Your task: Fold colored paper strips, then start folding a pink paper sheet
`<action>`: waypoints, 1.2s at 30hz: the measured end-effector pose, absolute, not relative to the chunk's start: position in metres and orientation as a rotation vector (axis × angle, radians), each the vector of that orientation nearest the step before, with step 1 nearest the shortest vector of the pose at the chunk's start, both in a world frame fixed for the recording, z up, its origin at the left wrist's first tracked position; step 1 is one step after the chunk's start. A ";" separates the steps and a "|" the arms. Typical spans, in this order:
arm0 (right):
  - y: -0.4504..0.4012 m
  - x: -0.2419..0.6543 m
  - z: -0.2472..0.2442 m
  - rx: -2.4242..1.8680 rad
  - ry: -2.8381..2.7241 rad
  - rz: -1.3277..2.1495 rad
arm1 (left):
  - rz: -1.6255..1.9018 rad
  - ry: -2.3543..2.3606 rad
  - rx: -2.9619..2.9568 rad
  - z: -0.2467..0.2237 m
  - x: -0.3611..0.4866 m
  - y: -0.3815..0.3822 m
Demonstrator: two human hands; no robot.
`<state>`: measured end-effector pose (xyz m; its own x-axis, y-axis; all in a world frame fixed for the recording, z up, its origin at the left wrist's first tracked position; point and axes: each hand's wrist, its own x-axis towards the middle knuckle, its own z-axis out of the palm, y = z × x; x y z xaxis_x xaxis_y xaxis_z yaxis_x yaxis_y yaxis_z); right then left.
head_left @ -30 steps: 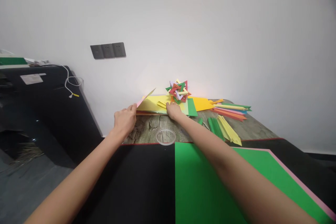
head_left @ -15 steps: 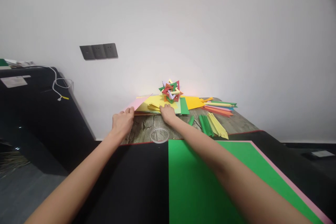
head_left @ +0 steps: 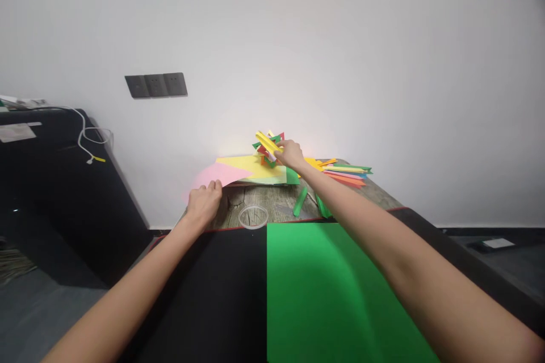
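My left hand [head_left: 205,202] pinches the near edge of a pink paper sheet [head_left: 221,174] at the left of the paper stack. Raised over the stack, my right hand [head_left: 291,154] grips a yellow folded paper strip [head_left: 267,140], which slants up to the left. Behind that strip stands a multicoloured paper star model [head_left: 269,160], partly hidden by the hand and the strip. Under the pink sheet and the model lie yellow paper [head_left: 249,164] and green paper [head_left: 293,177].
A clear ring [head_left: 254,216] and a green folded strip [head_left: 300,202] lie on the wood-patterned tabletop [head_left: 276,195]. Several coloured strips [head_left: 347,174] lie at the right. A large green sheet [head_left: 315,295] covers part of the black mat [head_left: 204,295]. A wall stands close behind.
My right hand has lifted the yellow folded strip off the stack, up in front of the star model. The pink sheet now lies flatter, its corner pointing right over the yellow paper.
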<state>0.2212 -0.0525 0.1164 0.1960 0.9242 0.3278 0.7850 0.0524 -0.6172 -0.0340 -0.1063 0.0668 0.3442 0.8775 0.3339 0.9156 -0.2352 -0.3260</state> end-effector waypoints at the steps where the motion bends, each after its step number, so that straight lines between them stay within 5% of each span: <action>1: -0.058 0.222 0.110 -1.704 -1.602 0.336 | -0.103 -1.551 -2.157 0.066 -0.035 -0.107; 9: -0.142 0.257 0.051 -1.383 -1.388 1.206 | -0.060 -1.354 -2.257 0.053 -0.043 -0.092; 15: -0.191 0.311 0.032 -1.229 -1.133 1.473 | -0.050 -1.202 -2.371 0.043 -0.049 -0.065; 23: -0.234 0.386 0.012 -1.300 -0.992 1.261 | -0.119 -1.262 -2.364 0.041 -0.039 -0.051; 36: -0.235 0.457 -0.015 -1.840 -1.065 0.543 | -0.347 -0.971 -2.457 0.026 -0.021 -0.155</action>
<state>0.4571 -0.2348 -0.0148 0.5295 0.8458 0.0654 0.4438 -0.2105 -0.8711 -0.0208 -0.1551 0.0259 0.7170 0.5748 0.3944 0.6946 -0.6374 -0.3337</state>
